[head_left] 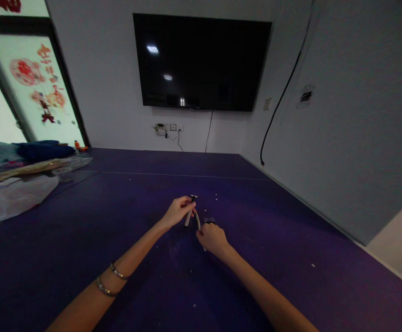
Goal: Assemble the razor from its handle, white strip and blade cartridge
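My left hand (179,211) is closed, its fingertips pinching the dark upper end of a small object with two slim pale arms (188,218). At the top a thin light crosspiece shows; its exact kind I cannot make out. The right-hand pale arm (198,220) curves down to my right hand (213,238), whose fingers are wrapped round it, and its tip pokes out below them. Just beyond the right knuckles is a small clear and dark piece (209,220), partly hidden by the hand. Both hands are close together above the dark purple surface (173,286).
Small white scraps (313,265) lie scattered on the surface. To the left are a plastic sheet (17,198), a long tan piece (24,170) and blue cloth (44,150). A television (204,62) hangs on the wall ahead; a black cable (284,90) dangles at right.
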`<state>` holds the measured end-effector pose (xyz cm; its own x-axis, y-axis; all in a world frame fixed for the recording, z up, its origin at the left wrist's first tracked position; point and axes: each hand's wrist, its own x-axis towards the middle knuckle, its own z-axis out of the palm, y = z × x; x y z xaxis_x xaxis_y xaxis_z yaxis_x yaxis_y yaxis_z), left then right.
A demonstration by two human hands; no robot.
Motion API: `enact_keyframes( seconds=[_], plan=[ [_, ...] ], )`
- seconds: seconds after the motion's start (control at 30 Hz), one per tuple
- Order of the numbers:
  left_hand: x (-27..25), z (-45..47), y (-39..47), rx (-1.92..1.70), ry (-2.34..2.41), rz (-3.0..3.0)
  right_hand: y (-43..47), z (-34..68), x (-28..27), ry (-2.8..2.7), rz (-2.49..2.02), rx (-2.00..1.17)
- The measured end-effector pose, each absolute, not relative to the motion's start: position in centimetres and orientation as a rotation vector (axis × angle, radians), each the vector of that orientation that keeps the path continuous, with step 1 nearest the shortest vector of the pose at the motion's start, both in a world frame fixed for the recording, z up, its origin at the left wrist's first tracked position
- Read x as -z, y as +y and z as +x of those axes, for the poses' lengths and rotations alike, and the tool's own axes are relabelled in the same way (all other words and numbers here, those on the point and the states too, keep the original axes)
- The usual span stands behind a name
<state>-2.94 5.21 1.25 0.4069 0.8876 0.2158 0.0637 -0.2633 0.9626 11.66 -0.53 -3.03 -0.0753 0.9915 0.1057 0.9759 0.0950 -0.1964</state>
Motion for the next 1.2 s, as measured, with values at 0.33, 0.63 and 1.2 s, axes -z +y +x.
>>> enact_keyframes(
  seconds=[0.33, 0.63, 1.2],
  plan=[
    [-1.9, -2.6, 4.1, -1.089, 0.833, 1.558, 0.8, 20.5, -4.1, -1.909, -1.498, -0.404],
    [-2.1, -2.7, 4.0, -1.133, 0.824, 1.647, -0.3, 22.4, -6.6, -1.895, -1.254, -0.349],
    [-2.6, -2.7, 3.2, -1.183, 0.844, 1.732, -1.4, 20.6, -7.2, -1.917, -1.214, -0.291]
  ],
)
